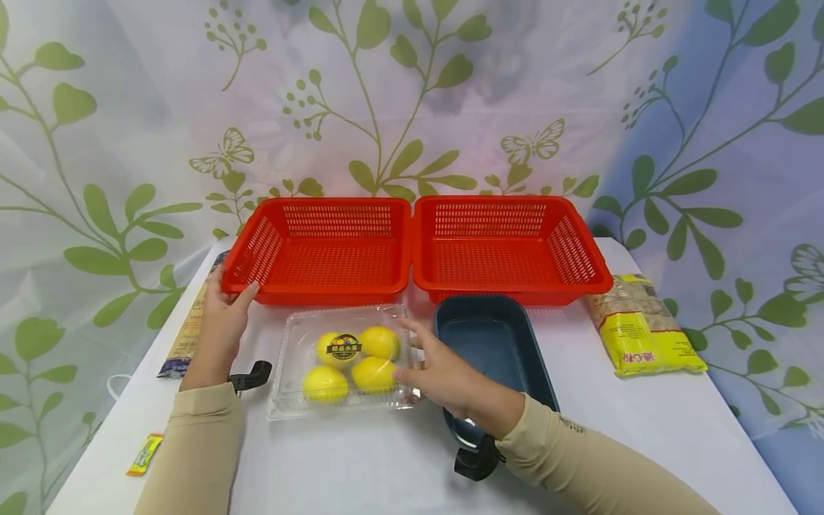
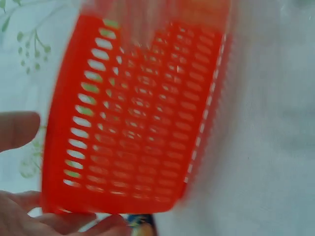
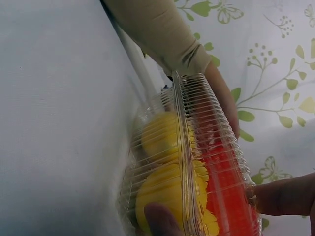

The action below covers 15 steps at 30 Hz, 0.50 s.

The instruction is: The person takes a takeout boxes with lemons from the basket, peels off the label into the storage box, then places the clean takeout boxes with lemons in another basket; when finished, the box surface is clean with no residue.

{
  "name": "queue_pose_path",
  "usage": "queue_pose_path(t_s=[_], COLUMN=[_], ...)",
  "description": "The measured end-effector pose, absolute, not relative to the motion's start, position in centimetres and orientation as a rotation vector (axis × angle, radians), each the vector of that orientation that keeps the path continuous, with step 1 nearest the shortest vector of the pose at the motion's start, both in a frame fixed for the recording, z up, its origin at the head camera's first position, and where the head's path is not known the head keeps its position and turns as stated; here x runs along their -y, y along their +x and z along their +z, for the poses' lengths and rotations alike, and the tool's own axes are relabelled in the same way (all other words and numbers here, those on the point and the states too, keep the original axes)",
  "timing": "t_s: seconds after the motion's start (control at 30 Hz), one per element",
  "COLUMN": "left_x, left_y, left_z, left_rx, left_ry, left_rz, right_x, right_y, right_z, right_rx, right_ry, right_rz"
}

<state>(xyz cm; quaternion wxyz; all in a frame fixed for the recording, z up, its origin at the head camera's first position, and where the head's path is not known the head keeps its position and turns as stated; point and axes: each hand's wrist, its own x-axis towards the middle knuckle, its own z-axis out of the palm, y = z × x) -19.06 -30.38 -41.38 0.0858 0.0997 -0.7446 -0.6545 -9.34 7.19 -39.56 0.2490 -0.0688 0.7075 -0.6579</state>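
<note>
A clear plastic fruit box [image 1: 296, 357] with several yellow lemons [image 1: 325, 384] inside lies in front of two red baskets. My right hand [image 1: 444, 372] grips the right side of this box, fingers spread along its edge. The right wrist view shows the box's ribbed wall [image 3: 184, 147] close up, with fingertips [image 3: 162, 221] against it. At the front left corner of the left red basket [image 1: 341, 290] is my left hand [image 1: 222, 315]. Its fingers touch the basket's outside from below in the left wrist view, while the thumb [image 2: 19, 130] stands apart from the rim.
The right red basket [image 1: 508, 290] stands beside the left one. A dark blue tray [image 1: 496, 343] sits under my right forearm. A yellow bag [image 1: 644, 329] lies at far right, another package [image 1: 187, 336] at left behind my left hand, and a small yellow packet [image 1: 145, 454] near the left edge.
</note>
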Motion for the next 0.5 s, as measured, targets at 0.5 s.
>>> queue_pose_path(t_s=[0.5], left_x=[27.3], left_y=[-11.7], left_z=[-37.6], left_rx=[3.040], left_ry=[-0.137], left_rz=[-1.390], right_x=[-7.2], right_y=[-9.4], right_z=[-39.7], right_rx=[-1.923], right_ry=[-0.194], right_rz=[-1.794])
